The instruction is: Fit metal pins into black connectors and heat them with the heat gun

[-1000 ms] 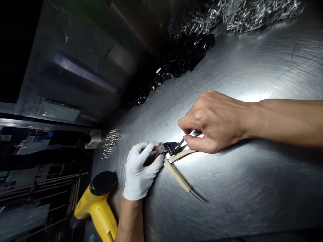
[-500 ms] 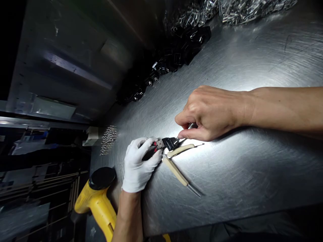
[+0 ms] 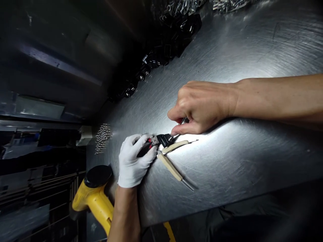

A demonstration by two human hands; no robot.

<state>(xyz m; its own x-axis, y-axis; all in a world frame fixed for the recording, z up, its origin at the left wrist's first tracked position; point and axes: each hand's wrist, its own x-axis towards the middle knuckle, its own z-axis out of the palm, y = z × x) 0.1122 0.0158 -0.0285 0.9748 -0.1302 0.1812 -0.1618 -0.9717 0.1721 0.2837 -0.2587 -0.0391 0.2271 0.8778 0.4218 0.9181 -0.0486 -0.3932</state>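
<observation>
Gripping red-handled pliers (image 3: 154,140), a person's white-gloved left hand (image 3: 134,163) is resting low over a brushed-metal worktop (image 3: 239,158), its thumb and fingers curled around the handles. The metal head of the pliers is pointing toward a small black part (image 3: 164,139) and is appearing to meet its near end; whether the jaws are biting on it, the view is not showing clearly enough to tell. The black part is sitting between the two hands, on or just above the metal. On its other side, the bare right hand (image 3: 199,106) is pinching a slim metal piece (image 3: 184,120) between thumb and bent forefinger, the other fingers folded toward the palm, and the lower end of that piece is pointing to the black part. Just beside them, a tool with cream handles (image 3: 170,167) is lying spread in a V, its joined end near the gloved fingertips. Beyond the glove, a patch of small shiny pieces (image 3: 103,137) is glinting next to a pale box (image 3: 85,135), while a yellow tool with a black top (image 3: 93,198) is standing near the left forearm. Along the back, a heap of black parts (image 3: 161,50) is stretching toward silvery metal pieces (image 3: 186,6) in clear plastic.
</observation>
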